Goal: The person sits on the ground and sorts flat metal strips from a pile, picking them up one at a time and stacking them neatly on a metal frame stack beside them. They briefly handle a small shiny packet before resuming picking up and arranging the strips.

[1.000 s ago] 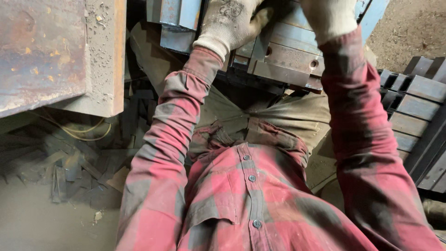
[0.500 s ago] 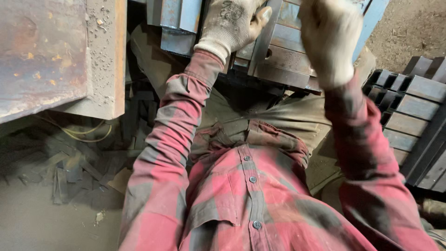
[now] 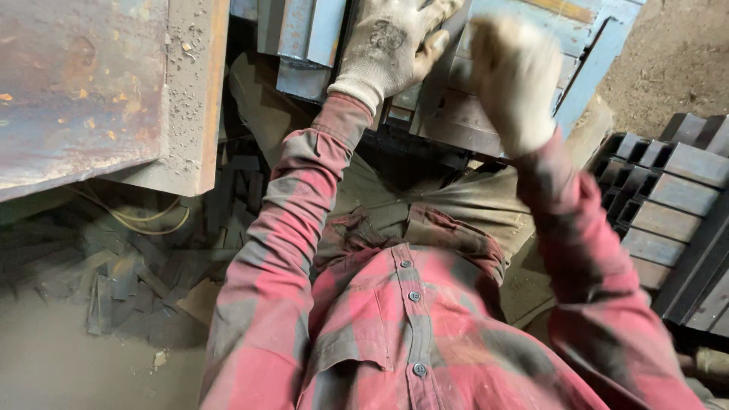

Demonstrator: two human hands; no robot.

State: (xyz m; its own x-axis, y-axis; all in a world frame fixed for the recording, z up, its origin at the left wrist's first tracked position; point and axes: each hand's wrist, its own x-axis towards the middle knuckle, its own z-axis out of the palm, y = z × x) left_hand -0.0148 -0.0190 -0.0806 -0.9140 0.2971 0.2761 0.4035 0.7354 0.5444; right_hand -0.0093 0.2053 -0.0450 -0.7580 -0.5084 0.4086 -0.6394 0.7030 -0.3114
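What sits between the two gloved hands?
In the head view, only grey metal channel pieces show between the left hand and the blurred right hand.

At twelve o'clock the person's left hand (image 3: 391,42), in a soiled pale work glove, lies flat on a grey steel channel piece (image 3: 437,83). Just beside it at one o'clock the gloved right hand (image 3: 515,80) is raised above the stack, blurred, so its grip cannot be told. A rusty steel beam (image 3: 99,91) fills ten o'clock. Stacked dark channel sections (image 3: 668,197) sit at three o'clock; scrap offcuts (image 3: 129,281) litter the floor at eight o'clock
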